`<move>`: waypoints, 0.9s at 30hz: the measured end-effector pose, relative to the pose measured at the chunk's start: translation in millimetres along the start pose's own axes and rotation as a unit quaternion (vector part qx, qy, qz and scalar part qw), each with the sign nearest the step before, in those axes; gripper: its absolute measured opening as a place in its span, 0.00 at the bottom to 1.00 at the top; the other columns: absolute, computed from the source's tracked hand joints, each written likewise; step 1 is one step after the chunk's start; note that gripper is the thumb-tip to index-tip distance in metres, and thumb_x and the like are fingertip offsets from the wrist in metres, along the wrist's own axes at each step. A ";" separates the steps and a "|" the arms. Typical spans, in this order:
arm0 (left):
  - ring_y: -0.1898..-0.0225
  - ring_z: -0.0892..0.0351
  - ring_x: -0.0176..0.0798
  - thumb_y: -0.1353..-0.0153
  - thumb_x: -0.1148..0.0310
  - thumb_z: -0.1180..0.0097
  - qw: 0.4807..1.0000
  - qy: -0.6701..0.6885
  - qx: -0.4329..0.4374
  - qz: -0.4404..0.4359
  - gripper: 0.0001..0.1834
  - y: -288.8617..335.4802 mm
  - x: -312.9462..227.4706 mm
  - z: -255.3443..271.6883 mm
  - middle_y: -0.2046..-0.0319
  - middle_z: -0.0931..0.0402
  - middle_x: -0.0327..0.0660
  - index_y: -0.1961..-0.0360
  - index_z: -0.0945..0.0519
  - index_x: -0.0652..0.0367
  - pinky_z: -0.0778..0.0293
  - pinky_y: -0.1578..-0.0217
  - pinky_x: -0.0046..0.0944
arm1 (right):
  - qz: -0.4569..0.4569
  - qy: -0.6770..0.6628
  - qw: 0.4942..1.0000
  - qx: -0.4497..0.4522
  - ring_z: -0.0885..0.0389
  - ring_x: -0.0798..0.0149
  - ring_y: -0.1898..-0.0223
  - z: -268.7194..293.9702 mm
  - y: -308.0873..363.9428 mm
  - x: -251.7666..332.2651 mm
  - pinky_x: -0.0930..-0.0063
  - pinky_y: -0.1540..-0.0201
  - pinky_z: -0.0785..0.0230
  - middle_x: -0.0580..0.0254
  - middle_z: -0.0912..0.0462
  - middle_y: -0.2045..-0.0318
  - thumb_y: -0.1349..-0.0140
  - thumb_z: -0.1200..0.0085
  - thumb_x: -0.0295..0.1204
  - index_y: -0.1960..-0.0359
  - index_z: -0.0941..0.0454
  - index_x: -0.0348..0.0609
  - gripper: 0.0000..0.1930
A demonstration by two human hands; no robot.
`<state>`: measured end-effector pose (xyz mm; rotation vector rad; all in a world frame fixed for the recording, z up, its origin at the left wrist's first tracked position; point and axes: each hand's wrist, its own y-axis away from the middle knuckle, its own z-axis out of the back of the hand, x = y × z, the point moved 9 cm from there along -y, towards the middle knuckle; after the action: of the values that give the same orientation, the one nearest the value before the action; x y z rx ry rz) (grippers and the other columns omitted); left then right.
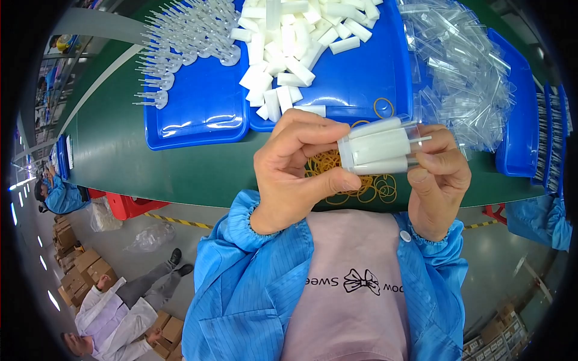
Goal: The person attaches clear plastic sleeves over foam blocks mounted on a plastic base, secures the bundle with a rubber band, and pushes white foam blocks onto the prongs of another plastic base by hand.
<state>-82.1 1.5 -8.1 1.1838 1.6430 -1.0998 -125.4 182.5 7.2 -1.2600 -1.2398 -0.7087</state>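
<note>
My left hand [288, 171] pinches the pale round base of a bundle of white foam pieces [378, 146] between thumb and fingers. The bundle lies on its side in the air, and a thin white pin sticks out of its right end. At that end, my right hand [438, 180] has its thumb and fingers closed on a clear plastic sleeve [415, 133], which seems to surround the foam in part. Behind and below the bundle, tan rubber bands [376, 191] lie in a loose pile on the green table [198, 180].
One blue tray [195, 129] bears several white pronged bases [192, 39]. Beside it, a larger blue tray [373, 78] holds white foam blocks [286, 51]. Clear plastic sleeves [463, 78] heap up at right, near another blue tray [512, 132]. A person [114, 316] is at lower left.
</note>
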 end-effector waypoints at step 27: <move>0.58 0.23 0.42 0.67 0.70 0.24 0.968 -0.196 -0.009 -0.156 0.27 8.5 -40.4 -4.1 0.59 0.30 0.44 0.61 0.21 0.61 0.24 0.56 0.38 | 0.158 0.149 0.976 -0.007 0.27 0.61 0.62 -7.7 2.0 25.0 0.51 0.48 0.38 0.57 0.23 0.63 0.48 0.41 0.26 0.54 0.23 0.42 0.17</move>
<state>-65.1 -3.5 29.4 0.6490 1.5477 -1.4086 -115.0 181.1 31.2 -1.2719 -0.7693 -0.6452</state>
